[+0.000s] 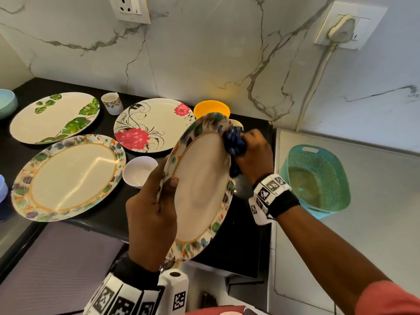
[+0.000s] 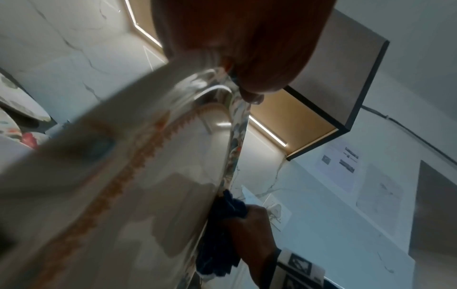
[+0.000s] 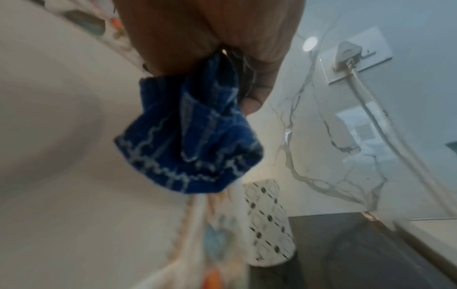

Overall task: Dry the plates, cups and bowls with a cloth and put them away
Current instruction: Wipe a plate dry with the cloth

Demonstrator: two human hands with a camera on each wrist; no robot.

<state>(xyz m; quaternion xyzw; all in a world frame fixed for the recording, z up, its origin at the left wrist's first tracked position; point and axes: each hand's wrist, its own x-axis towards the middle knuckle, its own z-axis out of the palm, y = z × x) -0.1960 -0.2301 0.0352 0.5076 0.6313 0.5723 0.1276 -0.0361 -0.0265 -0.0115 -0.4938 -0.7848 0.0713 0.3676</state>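
A floral-rimmed plate (image 1: 202, 187) (image 2: 148, 195) (image 3: 61, 156) is held tilted above the counter edge. My left hand (image 1: 156, 210) (image 2: 247, 48) grips its near-left rim, thumb on the face. My right hand (image 1: 254, 153) (image 2: 249, 234) (image 3: 210, 39) holds a bunched blue cloth (image 1: 234, 142) (image 2: 220, 234) (image 3: 190, 140) against the plate's upper right rim. On the black counter (image 1: 106, 210) lie a matching floral plate (image 1: 68, 176), a green-leaf plate (image 1: 54, 117), a red-flower plate (image 1: 152, 123), a small white bowl (image 1: 138, 170) and a patterned cup (image 1: 112, 103).
A yellow bowl (image 1: 211, 109) stands behind the held plate, by the marble wall. A patterned cup (image 3: 269, 221) stands on the counter near the cloth. A teal basket (image 1: 318, 178) sits on the steel surface at right. A pale blue bowl (image 1: 6, 102) is at far left.
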